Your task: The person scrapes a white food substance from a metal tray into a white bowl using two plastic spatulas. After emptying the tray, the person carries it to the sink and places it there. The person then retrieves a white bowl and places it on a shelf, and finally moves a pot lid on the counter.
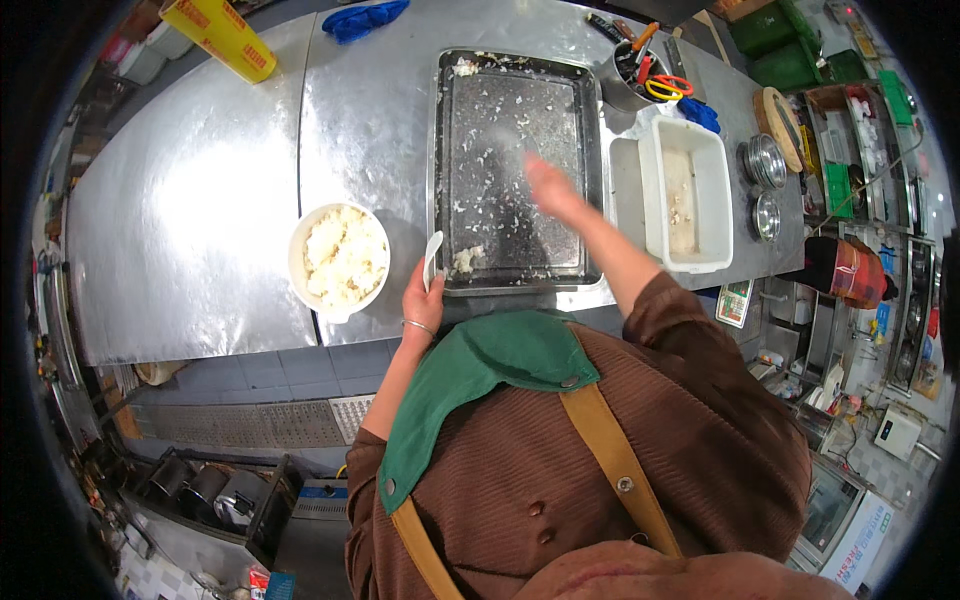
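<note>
A white spoon or paddle (pixel 432 259) stands up from my left hand (pixel 423 301), which grips it at the near left corner of a dark metal baking tray (pixel 517 187). My right hand (pixel 553 187) is over the middle of the tray, blurred; its fingers are too smeared to tell whether they hold anything. White bits like rice grains are scattered across the tray, with a small clump (pixel 468 259) in the near left corner and another (pixel 465 67) in the far left one. Left of the tray, a white bowl (pixel 294 259) contains what looks like cooked rice (pixel 343 255).
Right of the tray is a white plastic bin (pixel 726 202) with a few scraps inside. Behind it stands a metal pot (pixel 622 82) of tools and scissors. Steel bowls (pixel 766 161) sit farther right. A yellow box (pixel 221 41) and blue cloth (pixel 364 21) lie at the far side.
</note>
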Motion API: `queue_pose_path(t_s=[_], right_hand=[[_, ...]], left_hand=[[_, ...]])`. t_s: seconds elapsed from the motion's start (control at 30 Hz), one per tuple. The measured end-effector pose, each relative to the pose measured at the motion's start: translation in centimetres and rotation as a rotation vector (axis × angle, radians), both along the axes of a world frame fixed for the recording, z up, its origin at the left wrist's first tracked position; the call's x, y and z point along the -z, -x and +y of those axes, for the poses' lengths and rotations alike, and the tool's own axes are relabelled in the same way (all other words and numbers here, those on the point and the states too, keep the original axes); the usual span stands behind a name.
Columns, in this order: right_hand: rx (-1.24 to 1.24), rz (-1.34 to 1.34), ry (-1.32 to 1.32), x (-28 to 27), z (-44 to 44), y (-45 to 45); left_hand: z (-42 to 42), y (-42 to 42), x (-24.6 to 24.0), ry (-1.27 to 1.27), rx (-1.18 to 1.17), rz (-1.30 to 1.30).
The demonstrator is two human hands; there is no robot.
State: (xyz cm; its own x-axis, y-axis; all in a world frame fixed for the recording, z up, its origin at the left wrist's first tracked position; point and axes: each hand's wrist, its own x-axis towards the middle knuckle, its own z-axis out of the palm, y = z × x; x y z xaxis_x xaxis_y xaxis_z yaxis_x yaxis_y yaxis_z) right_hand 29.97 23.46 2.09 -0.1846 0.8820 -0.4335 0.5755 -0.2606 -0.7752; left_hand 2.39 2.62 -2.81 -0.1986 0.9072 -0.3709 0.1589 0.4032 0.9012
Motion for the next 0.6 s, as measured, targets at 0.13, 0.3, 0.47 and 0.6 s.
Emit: queue_pose_path(t_s=[0.13, 0.3, 0.47, 0.6], right_hand=[[0.206, -0.094, -0.016, 0.2, 7.3, -2.8], [-0.286, 0.194, -0.353, 1.2, -5.6, 2.0], [-0.085, 0.103, 0.003, 2.6, -4.7, 1.1], [0.428, 0.178, 0.013, 1.9, 8.2, -4.5]], left_hand=[[0.2, 0.1, 0.5, -0.01, -0.003, -0.02], [0.2, 0.2, 0.2, 0.064, -0.017, -0.059], [0.0, 0.7, -0.7, 0.077, -0.006, -0.093], [0.0, 0.1, -1.6, -0.156, 0.02, 0.065]])
